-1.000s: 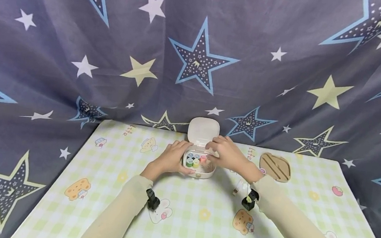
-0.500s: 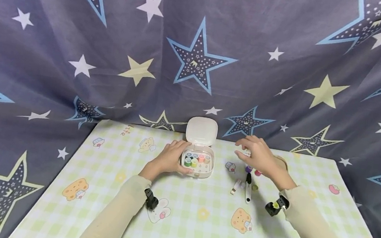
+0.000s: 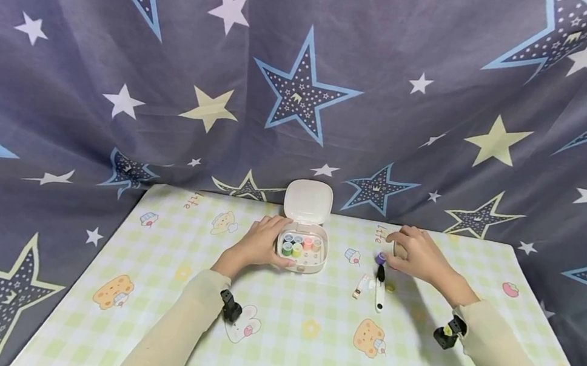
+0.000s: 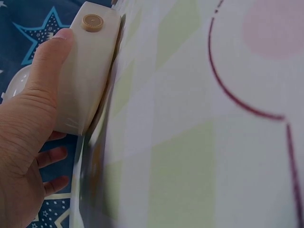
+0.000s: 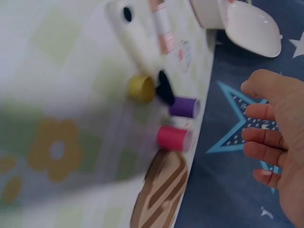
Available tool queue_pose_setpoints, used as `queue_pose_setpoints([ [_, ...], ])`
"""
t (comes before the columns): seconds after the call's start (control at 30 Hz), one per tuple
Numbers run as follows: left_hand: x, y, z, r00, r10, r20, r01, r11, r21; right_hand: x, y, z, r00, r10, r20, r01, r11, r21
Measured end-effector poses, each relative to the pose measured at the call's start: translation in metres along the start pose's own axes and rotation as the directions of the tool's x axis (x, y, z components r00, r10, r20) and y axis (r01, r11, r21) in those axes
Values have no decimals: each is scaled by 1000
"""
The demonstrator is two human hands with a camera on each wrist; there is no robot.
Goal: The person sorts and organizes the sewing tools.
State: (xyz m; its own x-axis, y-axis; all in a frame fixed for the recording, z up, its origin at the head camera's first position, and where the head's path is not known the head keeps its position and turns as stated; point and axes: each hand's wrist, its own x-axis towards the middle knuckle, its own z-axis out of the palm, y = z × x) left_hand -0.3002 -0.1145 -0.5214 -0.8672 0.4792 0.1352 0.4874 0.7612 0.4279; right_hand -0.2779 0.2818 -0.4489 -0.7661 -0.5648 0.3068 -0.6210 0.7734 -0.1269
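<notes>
My left hand (image 3: 261, 241) grips the left side of a small white lidded case (image 3: 310, 268), its thumb on the front near a tan button (image 4: 92, 22). The lid (image 3: 309, 201) stands raised. Thread spools (image 3: 297, 250) in green, yellow, pink and other colours stand inside. My right hand (image 3: 420, 256) hovers with loosely bent fingers and nothing visible in them. Near it lie a purple thread spool (image 5: 184, 107), a pink thread spool (image 5: 174, 138) and a brown slotted insert (image 5: 164, 185), which the hand partly hides in the head view.
Left of the right hand lie a slim white tool with a black end (image 3: 380, 291), a small clear tube with a pink label (image 3: 360, 286) and a gold-coloured thimble-like piece (image 5: 141, 89). A star-patterned curtain (image 3: 298, 147) hangs behind the checked tablecloth (image 3: 300, 355).
My right hand has left the case and moved right, over the loose spools. A light-topped spool now stands beside the pink one in the case. The left hand keeps its hold.
</notes>
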Motion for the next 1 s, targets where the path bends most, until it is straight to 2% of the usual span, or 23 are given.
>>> queue_pose_setpoints([
  [0.1, 0, -1, 0, 1000, 1, -6, -1, 1000, -2, -6, 7, 3, 999, -37, -11, 36, 999, -33],
  [0.23, -1, -2, 0, 1000, 2, -5, -2, 1000, -3, -14, 15, 7, 999, -44, -19, 43, 996, -79],
  [0.53, -1, -2, 0, 1000, 9, -12, -9, 1000, -3, -20, 22, 13, 998, 30, 51, -24, 993, -111],
  [1.0, -1, 0, 0, 1000, 15, -12, -15, 1000, -3, -19, 23, 18, 993, 62, 97, -50, 991, -122],
])
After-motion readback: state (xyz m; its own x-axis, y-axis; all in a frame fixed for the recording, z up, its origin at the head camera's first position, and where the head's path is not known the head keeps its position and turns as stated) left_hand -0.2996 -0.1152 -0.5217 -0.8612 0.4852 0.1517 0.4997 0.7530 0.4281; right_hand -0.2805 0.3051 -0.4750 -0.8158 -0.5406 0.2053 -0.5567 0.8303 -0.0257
